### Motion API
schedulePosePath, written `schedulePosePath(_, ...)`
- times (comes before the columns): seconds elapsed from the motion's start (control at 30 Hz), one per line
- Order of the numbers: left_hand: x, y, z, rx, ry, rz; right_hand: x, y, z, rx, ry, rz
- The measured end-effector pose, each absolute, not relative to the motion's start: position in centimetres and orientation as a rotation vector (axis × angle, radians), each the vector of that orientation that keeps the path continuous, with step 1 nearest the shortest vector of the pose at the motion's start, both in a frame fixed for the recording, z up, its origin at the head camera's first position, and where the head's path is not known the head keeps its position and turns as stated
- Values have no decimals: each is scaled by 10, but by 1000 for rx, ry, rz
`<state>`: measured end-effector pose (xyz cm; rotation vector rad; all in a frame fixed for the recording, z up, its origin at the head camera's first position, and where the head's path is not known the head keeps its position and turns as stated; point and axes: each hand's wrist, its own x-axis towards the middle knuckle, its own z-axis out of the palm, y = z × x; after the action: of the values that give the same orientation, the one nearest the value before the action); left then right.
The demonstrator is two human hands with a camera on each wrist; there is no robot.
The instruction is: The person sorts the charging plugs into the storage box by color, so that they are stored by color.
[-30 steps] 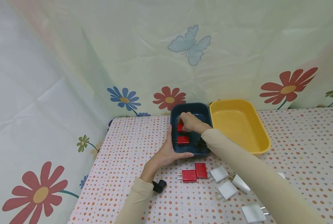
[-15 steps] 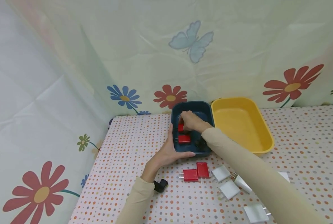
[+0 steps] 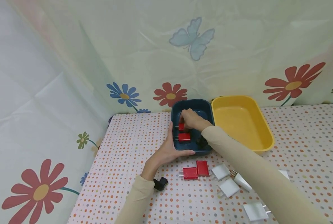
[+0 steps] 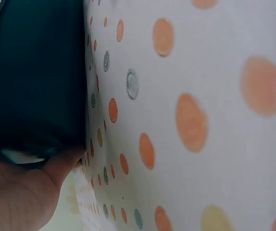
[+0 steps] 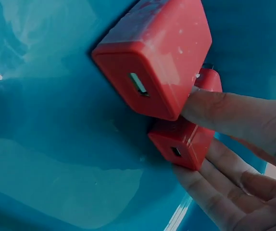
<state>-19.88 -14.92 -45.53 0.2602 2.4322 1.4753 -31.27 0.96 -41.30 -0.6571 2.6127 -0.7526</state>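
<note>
In the head view, my right hand [image 3: 191, 119] is inside a dark blue plastic tray [image 3: 201, 105]. It pinches a red plug-in charger [image 3: 181, 126] by the tray's left wall; the right wrist view shows thumb and fingers on opposite sides of that charger [image 5: 176, 150]. Another red charger [image 3: 184, 137] lies in the tray on the near side of the held one. My left hand [image 3: 166, 151] grips the tray's near left corner, thumb along the front wall and fingers up the left side. The left wrist view shows it against the tray's outer wall [image 4: 37, 72].
A yellow tray [image 3: 239, 124] adjoins the blue one on the right. Two red chargers [image 3: 190, 173] and several white chargers [image 3: 229, 187] lie in front on the dotted cloth. A patterned curtain [image 3: 127, 46] rises behind. Black wrist cameras [image 3: 161, 184] sit beneath my wrists.
The view has shifted slightly. Right-hand fingers have drawn back a little on the held red charger, so more of it and its prongs show. The left hand keeps its place on the tray.
</note>
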Motion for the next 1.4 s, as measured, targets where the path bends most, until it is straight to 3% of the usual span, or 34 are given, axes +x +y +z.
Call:
schedulePosePath(0.5,-198,-146,-455,260,2430,1474,-312,15,-415,-712,2633,-685)
schedulePosePath(0.83,-197,-143,-454,214,2437,1464,-304,24,-376,-867,2727,-697)
schedulePosePath(1.4,-200,-146,-454,336,2411,1490,-192,55,-279,-1345,2821,-785)
